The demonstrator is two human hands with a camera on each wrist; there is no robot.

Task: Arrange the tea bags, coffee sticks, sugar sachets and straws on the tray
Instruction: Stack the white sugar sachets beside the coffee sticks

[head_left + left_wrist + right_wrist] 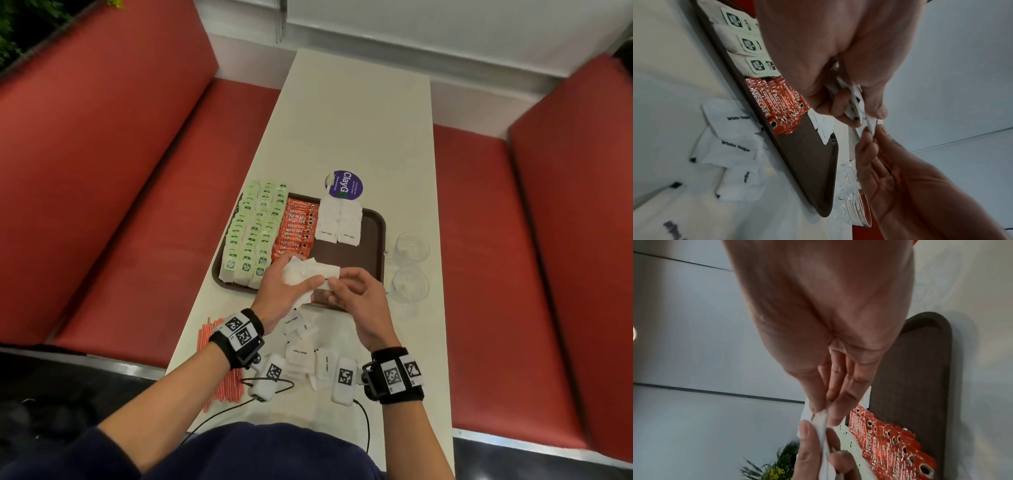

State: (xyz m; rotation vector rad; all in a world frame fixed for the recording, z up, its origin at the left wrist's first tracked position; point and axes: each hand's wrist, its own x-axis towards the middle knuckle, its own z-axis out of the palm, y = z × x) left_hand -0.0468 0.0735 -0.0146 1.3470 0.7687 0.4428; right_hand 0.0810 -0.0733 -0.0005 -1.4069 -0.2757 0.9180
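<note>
A brown tray [371, 253] lies on the white table, carrying rows of green tea bags [255, 228], a column of red coffee sticks [296, 228] and two rows of white sugar sachets [339, 222]. Above the tray's near edge my left hand [291, 287] grips a bundle of sugar sachets [308, 272]. My right hand [352, 286] pinches the end of one sachet [871, 125] in that bundle. Loose sugar sachets [301, 353] lie on the table under my wrists. Red-and-white straws [219, 370] lie at the table's near left edge.
Two clear glass cups [411, 267] stand just right of the tray. A round purple sticker [346, 185] sits behind the tray. Red bench seats [137, 192] flank the narrow table, whose far half is bare. Cables run from my wrist devices along the near edge.
</note>
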